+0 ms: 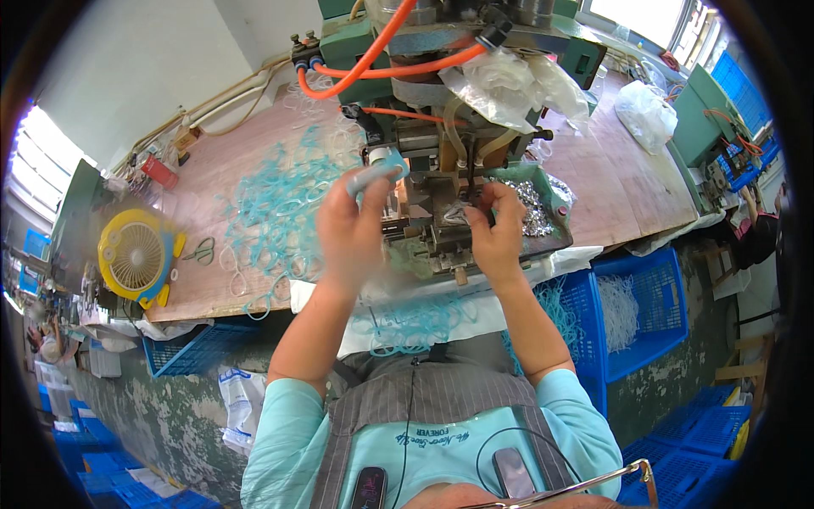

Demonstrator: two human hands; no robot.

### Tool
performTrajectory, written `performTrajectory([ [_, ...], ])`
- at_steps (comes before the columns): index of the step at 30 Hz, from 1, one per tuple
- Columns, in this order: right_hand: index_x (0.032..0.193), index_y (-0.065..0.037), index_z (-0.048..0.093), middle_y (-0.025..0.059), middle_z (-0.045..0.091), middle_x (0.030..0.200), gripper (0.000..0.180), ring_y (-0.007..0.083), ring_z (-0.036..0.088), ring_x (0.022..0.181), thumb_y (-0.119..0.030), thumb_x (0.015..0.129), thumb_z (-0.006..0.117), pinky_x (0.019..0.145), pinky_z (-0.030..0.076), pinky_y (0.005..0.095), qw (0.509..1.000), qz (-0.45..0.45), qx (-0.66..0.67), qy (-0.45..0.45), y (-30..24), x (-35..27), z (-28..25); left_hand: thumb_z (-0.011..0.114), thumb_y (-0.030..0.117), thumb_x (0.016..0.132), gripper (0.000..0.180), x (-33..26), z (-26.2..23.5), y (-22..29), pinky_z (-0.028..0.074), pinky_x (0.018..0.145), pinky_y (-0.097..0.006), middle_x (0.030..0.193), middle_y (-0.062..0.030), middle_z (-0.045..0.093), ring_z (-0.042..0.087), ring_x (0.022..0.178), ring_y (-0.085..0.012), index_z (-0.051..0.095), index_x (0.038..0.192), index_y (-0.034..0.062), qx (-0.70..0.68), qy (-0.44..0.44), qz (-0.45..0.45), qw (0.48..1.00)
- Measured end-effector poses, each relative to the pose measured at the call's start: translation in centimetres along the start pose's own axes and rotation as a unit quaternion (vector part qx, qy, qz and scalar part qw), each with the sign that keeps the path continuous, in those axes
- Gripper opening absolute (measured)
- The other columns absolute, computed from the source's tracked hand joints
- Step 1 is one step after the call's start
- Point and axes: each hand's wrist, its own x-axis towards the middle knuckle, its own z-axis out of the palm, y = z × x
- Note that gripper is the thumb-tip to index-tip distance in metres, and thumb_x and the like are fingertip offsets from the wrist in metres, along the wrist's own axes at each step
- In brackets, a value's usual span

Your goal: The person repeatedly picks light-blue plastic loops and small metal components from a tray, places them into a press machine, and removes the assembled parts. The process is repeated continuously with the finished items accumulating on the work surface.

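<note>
My left hand (349,222), smeared by motion, is closed around a pale blue translucent band (373,174), raised at the left side of a bench press machine (434,193). My right hand (498,227) is at the machine's small metal work area, thumb and forefinger pinched close together. Whatever sits between those fingertips is too small to make out. Beside the thumb, a shiny silvery piece (456,213) lies on the metal block. Many light blue loops (284,191) are spread over the wooden table left of the machine.
A green tray (555,222) of small silvery parts stands right of the machine. On the left are a yellow fan (134,254) and scissors (202,251). More loops (411,327) rest across my lap. Blue crates (649,318) stand at right; orange hoses (365,72) hang above.
</note>
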Motion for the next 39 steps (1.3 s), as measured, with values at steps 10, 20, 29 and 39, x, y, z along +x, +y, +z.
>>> performTrajectory([
  [10,0.119,-0.004,0.047,0.0064,0.062,0.087,0.051,0.0146,0.055,0.077,0.007,0.074,0.068,0.072,0.046,0.0277,0.959,0.150,0.239,0.004,0.0,0.3,1.4,0.057,0.011,0.097,0.018,0.4,0.5,-0.3,0.049,0.079,-0.025,0.101,-0.0065,0.068,0.062,0.090,-0.0113,0.062,0.109,-0.0023,-0.153,-0.001,0.029,0.988],
  [20,0.117,-0.002,0.048,0.0063,0.062,0.093,0.047,0.0134,0.055,0.080,0.003,0.076,0.070,0.077,0.045,0.0262,0.959,0.143,0.246,-0.009,0.2,0.3,1.3,0.073,0.008,0.076,0.027,-2.0,1.8,-1.9,0.051,0.089,-0.042,0.105,-0.0071,0.068,0.063,0.098,-0.0257,0.065,0.102,0.0072,0.040,-0.137,0.367,0.919],
  [29,0.100,-0.007,0.066,0.0066,0.071,0.090,0.021,0.0205,0.067,0.080,-0.011,0.080,0.071,0.074,0.051,0.0322,0.965,0.201,-0.164,0.027,13.1,1.8,-4.4,0.075,0.010,0.073,0.032,-3.9,4.2,-4.3,0.050,0.087,-0.043,0.106,-0.0075,0.066,0.063,0.094,-0.0265,0.065,0.104,0.0067,0.061,-0.246,0.380,0.890],
  [39,0.090,-0.017,0.072,0.0005,0.067,0.105,0.021,0.0258,0.057,0.103,-0.032,0.076,0.074,0.090,0.037,0.0411,0.932,-0.014,-0.339,-0.124,16.1,-1.0,-4.0,0.068,0.015,0.082,0.020,-3.9,4.4,-4.6,0.052,0.087,-0.043,0.101,-0.0085,0.069,0.064,0.094,-0.0248,0.067,0.100,0.0058,0.073,-0.247,0.386,0.886],
])
